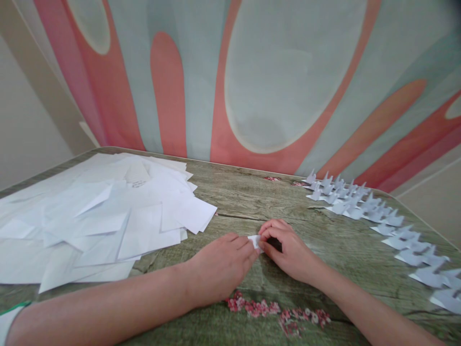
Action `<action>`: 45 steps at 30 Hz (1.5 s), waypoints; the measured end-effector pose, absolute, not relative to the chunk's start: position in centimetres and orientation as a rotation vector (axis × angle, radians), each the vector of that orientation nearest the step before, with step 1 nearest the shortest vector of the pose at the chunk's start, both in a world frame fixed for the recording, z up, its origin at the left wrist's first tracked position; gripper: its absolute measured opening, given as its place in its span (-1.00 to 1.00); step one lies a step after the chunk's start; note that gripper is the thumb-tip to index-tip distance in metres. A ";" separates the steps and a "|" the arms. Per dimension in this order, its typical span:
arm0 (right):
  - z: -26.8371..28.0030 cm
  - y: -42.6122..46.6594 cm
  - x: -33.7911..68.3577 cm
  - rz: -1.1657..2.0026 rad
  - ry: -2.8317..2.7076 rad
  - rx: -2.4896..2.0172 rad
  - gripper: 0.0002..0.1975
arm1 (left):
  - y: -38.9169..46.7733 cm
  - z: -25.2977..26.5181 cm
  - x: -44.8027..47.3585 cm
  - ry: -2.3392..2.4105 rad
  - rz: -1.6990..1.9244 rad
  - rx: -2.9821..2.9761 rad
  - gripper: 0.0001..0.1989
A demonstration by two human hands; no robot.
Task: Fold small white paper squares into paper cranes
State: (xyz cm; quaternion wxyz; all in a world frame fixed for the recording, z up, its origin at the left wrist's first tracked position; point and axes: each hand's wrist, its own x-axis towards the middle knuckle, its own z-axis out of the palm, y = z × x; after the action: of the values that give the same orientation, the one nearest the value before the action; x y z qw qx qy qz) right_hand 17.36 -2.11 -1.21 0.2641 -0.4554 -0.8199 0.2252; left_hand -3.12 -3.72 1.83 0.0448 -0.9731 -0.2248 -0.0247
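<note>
A small folded piece of white paper (254, 240) lies on the table between my two hands, mostly covered by them. My left hand (222, 264) rests palm down with its fingers together, its fingertips holding the paper's left side. From the right, my right hand (290, 250) pinches the paper's edge between thumb and fingers. Folded paper cranes (370, 206) stand in rows along the right side of the table. On the left a wide, loose pile of white paper sheets (104, 211) is spread out.
The table top (245, 192) has a wood-grain pattern with printed pink flowers (254, 306) near its front. Beyond its far edge rises a wall covering (198, 96) in red and grey-blue shapes. The crane rows run along the right edge.
</note>
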 end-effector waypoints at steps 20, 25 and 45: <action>-1.2 -2.0 17.3 0.587 -2.230 -1.239 -0.91 | -3.7 1.9 -3.2 -0.717 -0.062 -2.965 -0.61; -1.1 -2.1 17.3 0.581 -2.231 -1.253 -0.91 | -3.7 1.9 -3.1 -0.710 -0.036 -2.956 -0.61; -0.9 -2.2 17.1 0.581 -2.224 -1.271 -0.90 | -3.7 2.0 -3.0 -0.723 -0.005 -2.964 -0.62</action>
State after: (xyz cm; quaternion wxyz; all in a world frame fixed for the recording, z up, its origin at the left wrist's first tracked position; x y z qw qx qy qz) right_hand 17.13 -2.20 -0.94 0.2547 -0.4680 -0.8187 0.2140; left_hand -3.00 -3.73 2.02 0.0451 -0.9705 -0.2367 -0.0016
